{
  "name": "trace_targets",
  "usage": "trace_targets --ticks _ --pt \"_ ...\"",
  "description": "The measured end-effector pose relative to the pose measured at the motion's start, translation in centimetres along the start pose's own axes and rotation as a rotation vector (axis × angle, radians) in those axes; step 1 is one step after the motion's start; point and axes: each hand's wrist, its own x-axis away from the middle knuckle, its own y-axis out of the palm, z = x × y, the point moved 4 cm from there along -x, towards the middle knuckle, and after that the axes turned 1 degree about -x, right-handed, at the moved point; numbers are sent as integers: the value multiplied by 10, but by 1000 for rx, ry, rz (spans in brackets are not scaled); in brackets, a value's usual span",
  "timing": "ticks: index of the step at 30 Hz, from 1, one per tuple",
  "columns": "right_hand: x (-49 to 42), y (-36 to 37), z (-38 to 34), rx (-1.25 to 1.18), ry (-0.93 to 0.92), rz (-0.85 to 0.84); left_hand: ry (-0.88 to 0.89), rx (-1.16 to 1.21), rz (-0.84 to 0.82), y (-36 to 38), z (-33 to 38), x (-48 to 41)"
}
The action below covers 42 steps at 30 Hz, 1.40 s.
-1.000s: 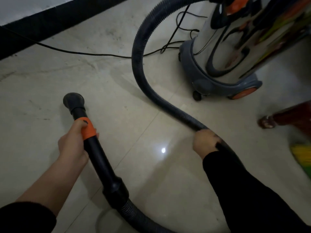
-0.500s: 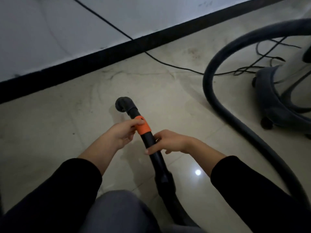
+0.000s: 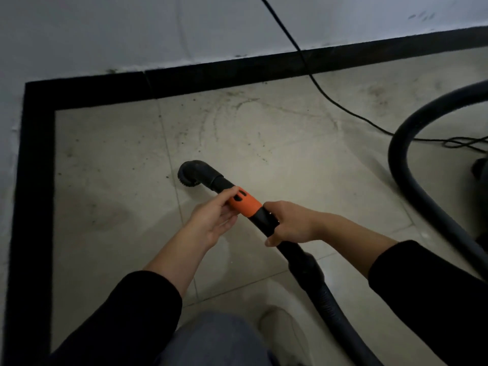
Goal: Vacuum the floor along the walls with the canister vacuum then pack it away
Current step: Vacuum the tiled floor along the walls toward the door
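Head view. Pale tiled floor meets a white wall at a black baseboard, which turns a corner in the upper left of the frame. Dark grit and curved smears lie on the tiles near this corner. At frame centre the black elbow nozzle sits low over the tiles; contact cannot be told. The left hand has its grip pinched on the orange collar, thumb on top. The right hand has its grip wrapped around the black wand just behind the collar. The hose loops at right, and a power cord trails across the floor.

Judged progress: early or middle. The hands appear to be adjusting the collar, the corner looks unswept, and packing away has not begun.
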Motion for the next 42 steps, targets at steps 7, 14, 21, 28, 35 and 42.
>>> trace_targets --ticks 7,14,21,28,35,42 --pt "-5 -6 -13 111 29 -97 1 176 8 -6 -14 11" --pt "-23 2 -29 153 36 -159 34 270 72 -19 -16 6" --pt "-39 8 -33 176 5 -160 35 300 113 -33 -20 -5" --pt "-55 7 -43 200 -39 -146 78 341 165 -49 -14 -14" --pt "-71 14 -63 212 -106 -133 148 391 231 -70 -6 -13" --pt "-73 26 -83 265 -154 -143 191 402 276 -93 -7 -3"
